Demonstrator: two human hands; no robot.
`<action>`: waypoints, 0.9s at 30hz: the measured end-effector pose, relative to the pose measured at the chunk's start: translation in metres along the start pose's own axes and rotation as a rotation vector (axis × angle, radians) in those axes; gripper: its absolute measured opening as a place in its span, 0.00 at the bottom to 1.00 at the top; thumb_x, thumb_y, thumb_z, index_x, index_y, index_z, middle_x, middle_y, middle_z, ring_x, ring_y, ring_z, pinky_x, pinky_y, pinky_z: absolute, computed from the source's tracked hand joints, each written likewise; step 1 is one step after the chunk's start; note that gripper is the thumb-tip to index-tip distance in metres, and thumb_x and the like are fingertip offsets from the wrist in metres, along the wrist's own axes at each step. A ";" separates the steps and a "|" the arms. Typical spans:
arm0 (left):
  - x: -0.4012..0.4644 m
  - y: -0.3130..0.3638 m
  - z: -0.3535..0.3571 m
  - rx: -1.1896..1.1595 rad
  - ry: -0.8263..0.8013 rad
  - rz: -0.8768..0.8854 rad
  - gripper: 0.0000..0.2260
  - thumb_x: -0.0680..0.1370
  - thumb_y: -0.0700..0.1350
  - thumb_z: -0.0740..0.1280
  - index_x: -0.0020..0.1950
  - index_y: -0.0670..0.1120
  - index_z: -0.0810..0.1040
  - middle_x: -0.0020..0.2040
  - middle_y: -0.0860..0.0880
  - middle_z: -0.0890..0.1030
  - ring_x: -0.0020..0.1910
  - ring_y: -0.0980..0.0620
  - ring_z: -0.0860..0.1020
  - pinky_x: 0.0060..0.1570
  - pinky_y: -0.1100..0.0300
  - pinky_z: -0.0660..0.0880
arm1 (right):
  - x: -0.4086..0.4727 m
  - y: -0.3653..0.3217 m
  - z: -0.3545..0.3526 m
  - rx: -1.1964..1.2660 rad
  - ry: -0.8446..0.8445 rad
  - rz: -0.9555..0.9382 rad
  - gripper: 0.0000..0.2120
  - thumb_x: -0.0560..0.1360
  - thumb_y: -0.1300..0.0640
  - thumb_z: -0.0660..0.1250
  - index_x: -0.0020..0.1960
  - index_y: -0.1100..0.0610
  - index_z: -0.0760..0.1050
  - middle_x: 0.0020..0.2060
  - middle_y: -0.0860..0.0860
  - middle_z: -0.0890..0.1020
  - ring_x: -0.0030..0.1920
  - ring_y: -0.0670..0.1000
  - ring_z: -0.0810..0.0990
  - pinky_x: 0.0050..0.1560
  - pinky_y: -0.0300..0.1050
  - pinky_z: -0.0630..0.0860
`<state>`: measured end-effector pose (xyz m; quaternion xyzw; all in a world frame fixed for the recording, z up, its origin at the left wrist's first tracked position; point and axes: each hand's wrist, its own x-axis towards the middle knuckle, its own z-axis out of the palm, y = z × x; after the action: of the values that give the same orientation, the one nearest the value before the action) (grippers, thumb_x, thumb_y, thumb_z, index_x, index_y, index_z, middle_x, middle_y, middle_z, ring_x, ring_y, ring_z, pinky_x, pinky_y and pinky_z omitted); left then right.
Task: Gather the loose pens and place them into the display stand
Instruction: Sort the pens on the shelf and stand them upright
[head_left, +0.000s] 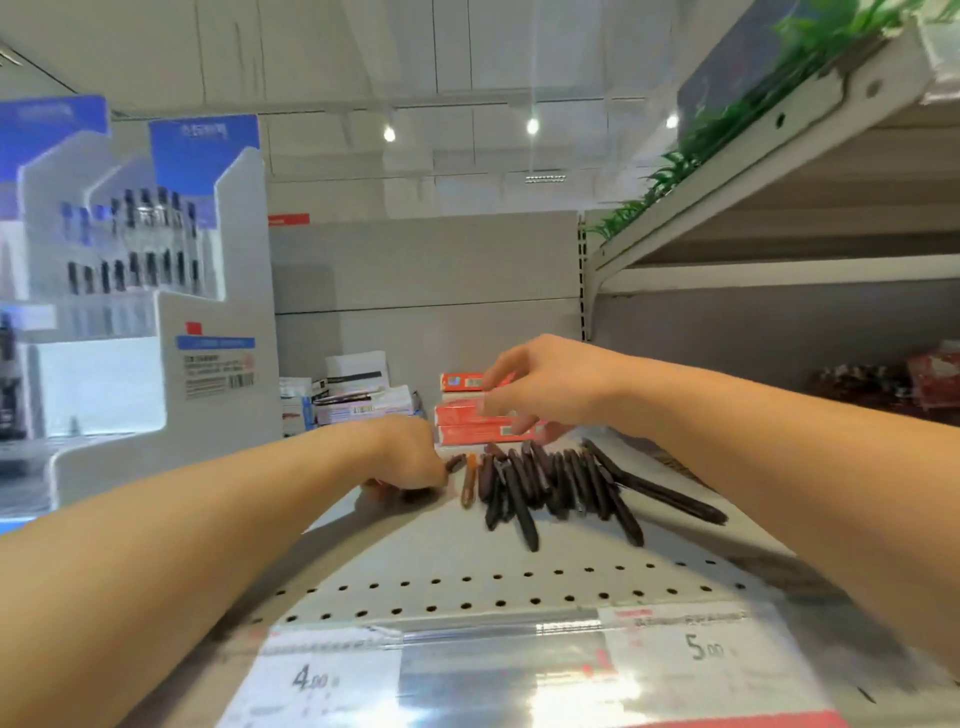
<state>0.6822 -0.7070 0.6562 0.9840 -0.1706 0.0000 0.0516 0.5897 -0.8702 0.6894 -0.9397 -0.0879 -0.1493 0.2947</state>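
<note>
The place was a shop aisle with a white ceiling and small round lamps. The pens (550, 480) lay as a loose dark heap on a grey metal shelf (467, 587) with rows of holes near its front edge, where price labels (322, 675) read 4.00 and 5.00. The display stand (156, 291), white and blue, stood on the left and held upright pens. The left hand (410, 452) rested on the shelf, fingers curled around a dark pen. The right hand (540, 387) hovered above the heap with loosely bent fingers, in front of stacked red boxes (467, 415). An upper shelf (753, 171) carried green plants.
</note>
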 end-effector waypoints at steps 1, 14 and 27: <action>0.003 -0.007 -0.002 -0.032 -0.018 -0.017 0.09 0.77 0.51 0.68 0.42 0.46 0.77 0.39 0.47 0.81 0.35 0.49 0.80 0.37 0.60 0.81 | 0.005 -0.005 0.004 0.046 0.010 0.003 0.07 0.77 0.53 0.71 0.55 0.52 0.80 0.44 0.52 0.84 0.43 0.50 0.85 0.35 0.42 0.83; 0.023 -0.057 -0.005 -0.699 0.015 0.003 0.05 0.75 0.42 0.70 0.48 0.41 0.80 0.36 0.46 0.76 0.28 0.52 0.73 0.27 0.64 0.72 | 0.035 0.011 0.037 0.607 0.116 0.118 0.07 0.78 0.59 0.70 0.56 0.55 0.80 0.36 0.49 0.85 0.36 0.47 0.83 0.41 0.43 0.84; -0.026 -0.023 -0.006 -0.702 0.105 0.681 0.08 0.79 0.42 0.70 0.56 0.51 0.82 0.43 0.47 0.84 0.38 0.55 0.80 0.39 0.62 0.79 | 0.013 -0.001 0.034 0.584 0.391 -0.102 0.15 0.78 0.61 0.68 0.61 0.46 0.74 0.41 0.52 0.82 0.33 0.50 0.77 0.33 0.45 0.75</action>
<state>0.6652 -0.6761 0.6592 0.7942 -0.4693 0.0088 0.3859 0.6094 -0.8486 0.6672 -0.7638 -0.1158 -0.3097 0.5544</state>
